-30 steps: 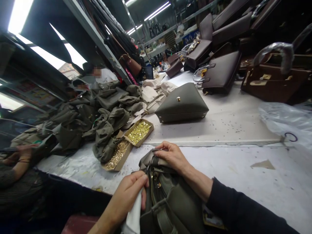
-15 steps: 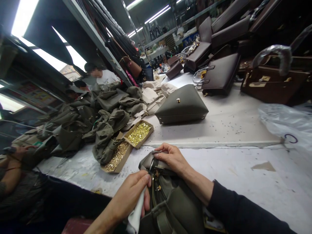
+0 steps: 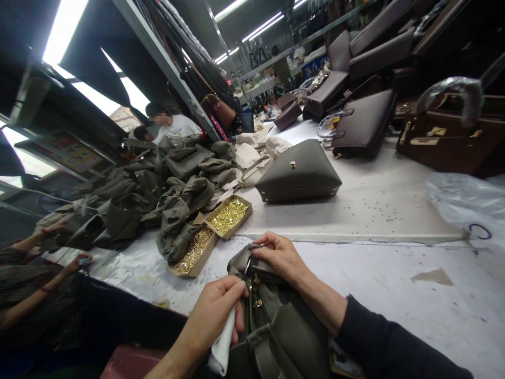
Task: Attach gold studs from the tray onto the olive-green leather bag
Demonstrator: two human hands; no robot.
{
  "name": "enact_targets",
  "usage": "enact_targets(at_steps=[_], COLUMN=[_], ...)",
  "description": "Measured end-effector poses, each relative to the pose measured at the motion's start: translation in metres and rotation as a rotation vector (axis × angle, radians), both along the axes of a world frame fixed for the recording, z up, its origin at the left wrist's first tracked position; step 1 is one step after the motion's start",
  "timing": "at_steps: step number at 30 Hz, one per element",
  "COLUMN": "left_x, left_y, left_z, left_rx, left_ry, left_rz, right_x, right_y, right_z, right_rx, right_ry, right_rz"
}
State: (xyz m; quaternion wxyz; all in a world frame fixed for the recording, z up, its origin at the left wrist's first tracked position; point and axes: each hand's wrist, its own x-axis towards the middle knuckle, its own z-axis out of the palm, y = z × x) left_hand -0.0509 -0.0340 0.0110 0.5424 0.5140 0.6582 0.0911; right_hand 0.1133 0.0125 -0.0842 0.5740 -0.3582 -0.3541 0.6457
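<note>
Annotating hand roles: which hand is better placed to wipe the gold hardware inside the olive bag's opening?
Left, probably. The left hand pinches the white cloth right beside the gold hardware. The right hand grips the olive bag at its top edge, holding it open.

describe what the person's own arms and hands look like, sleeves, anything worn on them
Both hands are bare, with no gloves, rings or watch visible. The right hand leads back to a forearm bare to a pushed-up black sleeve. The left hand shows a bare wrist, and no sleeve is in view.

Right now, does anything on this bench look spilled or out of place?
Yes. Tiny dark specks lie scattered over the white board beside the finished olive bag, like loose hardware outside the two boxes of gold fittings.
</note>
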Motion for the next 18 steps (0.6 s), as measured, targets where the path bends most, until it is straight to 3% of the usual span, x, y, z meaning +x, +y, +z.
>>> enact_targets(at_steps=[6, 12, 15, 18], left_x=[0.000, -0.002, 0.002, 0.007], left_y=[0.004, 0.008, 0.011, 0.014], left_z=[0.008, 0.013, 0.014, 0.013], left_rx=[0.038, 0.191, 0.154, 0.062], left_ry=[0.070, 0.173, 0.176, 0.067], left_rz=[-0.070, -0.185, -0.169, -0.064], right_x=[0.001, 0.000, 0.000, -0.001], right_y=[0.000, -0.001, -0.001, -0.001], right_z=[0.002, 0.002, 0.002, -0.001], right_rx=[-0.014, -0.032, -0.039, -0.039], right_ry=[-0.017, 0.045, 0.062, 0.049], right_rz=[-0.008, -0.022, -0.019, -0.021])
